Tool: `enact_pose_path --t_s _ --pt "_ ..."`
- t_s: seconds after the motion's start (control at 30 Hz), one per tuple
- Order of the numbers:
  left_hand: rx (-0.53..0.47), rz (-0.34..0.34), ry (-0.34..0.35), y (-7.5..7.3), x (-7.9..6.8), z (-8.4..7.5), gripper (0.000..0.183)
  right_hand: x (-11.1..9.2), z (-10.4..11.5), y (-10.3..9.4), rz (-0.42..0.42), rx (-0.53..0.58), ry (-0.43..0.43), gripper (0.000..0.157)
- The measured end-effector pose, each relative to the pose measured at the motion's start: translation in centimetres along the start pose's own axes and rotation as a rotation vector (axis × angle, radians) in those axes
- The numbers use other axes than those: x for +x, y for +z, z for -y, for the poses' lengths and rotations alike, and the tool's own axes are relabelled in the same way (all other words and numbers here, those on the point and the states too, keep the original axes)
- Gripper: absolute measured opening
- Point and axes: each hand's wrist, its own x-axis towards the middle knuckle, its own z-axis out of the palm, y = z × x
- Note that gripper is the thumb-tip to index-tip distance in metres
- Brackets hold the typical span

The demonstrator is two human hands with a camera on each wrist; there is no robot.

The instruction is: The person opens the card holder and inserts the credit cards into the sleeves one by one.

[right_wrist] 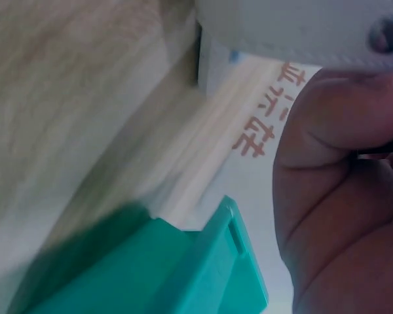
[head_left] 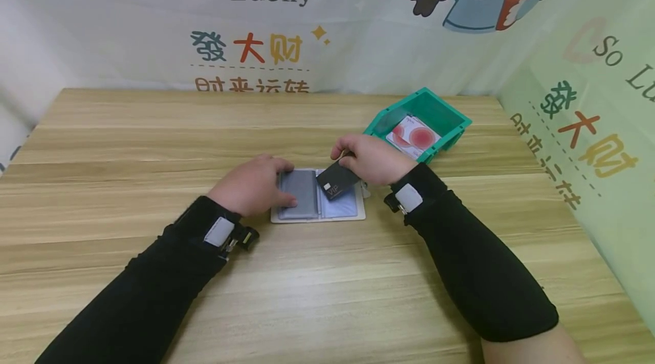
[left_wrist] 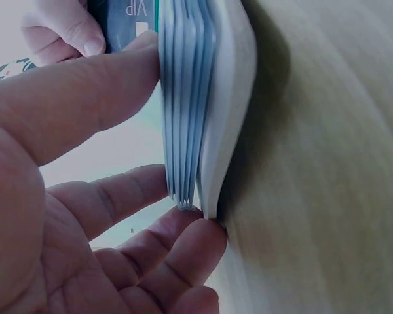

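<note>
A card holder (head_left: 299,217) with clear plastic sleeves lies unfolded on the table. My left hand (head_left: 256,185) holds its left side, thumb and index finger on the sleeves (left_wrist: 183,111) and other fingers at the cover's edge. A black card (head_left: 334,183) marked VIP is pinched in my right hand (head_left: 376,158), tilted over the holder's right-hand sleeve. In the left wrist view, the same card (left_wrist: 121,26) shows behind the sleeves. The right wrist view shows the holder's pale flap (right_wrist: 295,33) with a snap, while the card's grip is mostly cut off there.
Just beyond my right hand stands a green plastic bin (head_left: 450,125), also at the bottom of the right wrist view. White cards with red circles (head_left: 413,135) lie inside it. A printed cloth (head_left: 358,23) hangs behind the wooden table (head_left: 153,142) and along its right side.
</note>
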Motion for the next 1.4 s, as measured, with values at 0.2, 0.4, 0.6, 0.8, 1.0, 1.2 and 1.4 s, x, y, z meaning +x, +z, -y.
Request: enact_pose_path --t_s 0.2,0.4,0.6,0.8,1.0,1.2,1.4 --pt "0.011 0.004 -0.003 -0.1 0.1 -0.1 0.068 0.5 0.0 0.5 0.001 0.003 0.016 0.015" --pt "0.025 0.005 -0.005 0.0 0.1 0.0 0.069 0.7 0.2 0.8 0.005 0.046 0.056 0.021" --pt "0.013 0.01 -0.01 0.0 0.1 0.0 0.069 0.5 0.1 0.6 0.005 0.079 0.088 0.028" --pt "0.002 0.007 -0.014 -0.1 0.1 -0.1 0.068 0.6 0.3 0.8 0.014 0.092 0.08 0.031" --pt "0.011 0.005 -0.011 0.0 0.1 0.1 0.068 1.0 0.7 1.2 0.004 0.058 0.03 0.033" --pt "0.008 0.005 -0.006 0.0 0.1 0.0 0.067 0.9 0.8 1.4 0.007 0.079 0.041 0.033" --pt "0.0 0.009 -0.016 0.0 0.1 0.1 0.066 1.4 1.5 2.4 -0.049 0.012 0.067 0.035"
